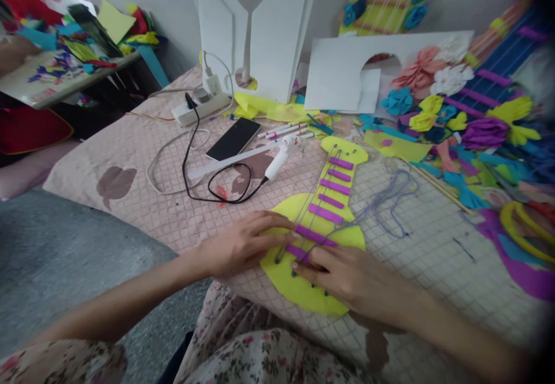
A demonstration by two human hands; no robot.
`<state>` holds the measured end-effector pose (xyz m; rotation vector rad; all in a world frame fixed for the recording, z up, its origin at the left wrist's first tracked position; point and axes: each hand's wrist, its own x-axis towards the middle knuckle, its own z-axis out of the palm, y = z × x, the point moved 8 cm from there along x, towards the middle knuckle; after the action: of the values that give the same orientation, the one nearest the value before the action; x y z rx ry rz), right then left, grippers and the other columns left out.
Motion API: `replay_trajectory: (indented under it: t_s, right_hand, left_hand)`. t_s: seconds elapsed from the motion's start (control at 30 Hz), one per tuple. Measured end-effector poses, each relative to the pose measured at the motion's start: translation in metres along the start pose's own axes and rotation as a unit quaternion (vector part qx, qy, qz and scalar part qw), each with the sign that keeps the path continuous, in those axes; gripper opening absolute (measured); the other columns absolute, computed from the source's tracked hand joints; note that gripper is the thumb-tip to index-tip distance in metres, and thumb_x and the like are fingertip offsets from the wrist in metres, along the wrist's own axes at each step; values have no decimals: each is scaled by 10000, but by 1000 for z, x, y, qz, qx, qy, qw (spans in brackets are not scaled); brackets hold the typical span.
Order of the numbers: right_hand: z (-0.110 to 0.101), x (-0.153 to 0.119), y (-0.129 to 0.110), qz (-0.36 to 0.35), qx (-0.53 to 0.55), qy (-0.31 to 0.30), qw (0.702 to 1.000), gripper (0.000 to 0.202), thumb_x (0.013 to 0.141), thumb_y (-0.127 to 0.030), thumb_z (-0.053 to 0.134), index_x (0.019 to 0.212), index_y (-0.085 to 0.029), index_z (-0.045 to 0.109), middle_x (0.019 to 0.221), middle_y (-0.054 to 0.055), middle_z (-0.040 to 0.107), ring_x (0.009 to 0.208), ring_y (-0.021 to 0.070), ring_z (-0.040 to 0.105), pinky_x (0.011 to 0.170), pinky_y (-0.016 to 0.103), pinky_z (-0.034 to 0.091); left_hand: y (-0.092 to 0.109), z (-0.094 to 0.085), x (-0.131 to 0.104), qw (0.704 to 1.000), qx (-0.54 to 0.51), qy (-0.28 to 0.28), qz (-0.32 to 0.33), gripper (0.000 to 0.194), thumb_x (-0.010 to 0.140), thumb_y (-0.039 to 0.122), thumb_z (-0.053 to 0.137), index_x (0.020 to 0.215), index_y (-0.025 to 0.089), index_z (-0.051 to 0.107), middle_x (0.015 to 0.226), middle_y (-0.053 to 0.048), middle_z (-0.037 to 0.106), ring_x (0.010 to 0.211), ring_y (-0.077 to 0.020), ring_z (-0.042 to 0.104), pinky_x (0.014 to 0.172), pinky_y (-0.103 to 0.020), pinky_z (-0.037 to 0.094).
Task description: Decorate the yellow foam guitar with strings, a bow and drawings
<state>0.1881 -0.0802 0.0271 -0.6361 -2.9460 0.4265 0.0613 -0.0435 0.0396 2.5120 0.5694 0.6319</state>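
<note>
Quilted cloth [433, 274], guitar [316, 228] (yellow) beneath fingers [274, 220]

The left hand [238, 245] is covering part of the left edge of the yellow guitar [323, 226]; the right hand [353, 274] is hiding part of its near side. The fingers [318, 257] are hiding whether they are pinching the string [368, 209]. Far left, paper scraps [60, 69] are blurring and a co-worker's hand [15, 54] is running off the edge. The far white board [277, 37] is passing the top edge.
</note>
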Motion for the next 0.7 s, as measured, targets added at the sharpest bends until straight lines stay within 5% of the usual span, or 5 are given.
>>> replay_trajectory:
  t_s: [0.13,0.23,0.4,0.6,0.7]
  right_hand:
    - [2,-1,2,3,5,-1,1000,364,905,-114,482,1258,-176,549,1022,83,628,847,187,607,727,335,509]
    - [2,-1,2,3,10,13,1000,374,893,-103,494,1257,-170,551,1038,95,635,910,208,618,753,343,513]
    - [0,0,1,4,20,31,999,349,898,-121,496,1238,-170,560,1043,94,651,900,209,635,766,351,522]
    - [-11,6,1,-17,33,66,997,279,914,-178,510,1184,-159,578,1090,74,665,889,171,643,828,312,514]
    - [-7,8,3,-33,38,69,996,252,918,-190,507,1158,-163,582,1078,74,671,907,161,646,797,283,517]
  left_hand:
    - [-40,-33,-8,975,44,161,-149,240,894,142,500,1115,174,587,1104,-93,627,1016,-173,596,875,-337,517]
    - [-73,-50,-6,940,89,216,-249,244,838,205,595,1078,161,589,1081,-87,622,916,-174,615,804,-339,528]
    - [-111,-52,28,928,70,194,-311,492,753,323,690,1186,141,543,1035,-84,619,819,-172,611,737,-317,510]
    - [-131,-48,59,931,66,149,-325,203,793,337,602,833,138,593,698,10,545,620,-112,494,580,-232,415]
    - [-134,-56,64,934,-8,149,-324,194,844,322,543,892,135,565,677,17,534,554,-90,475,510,-206,392]
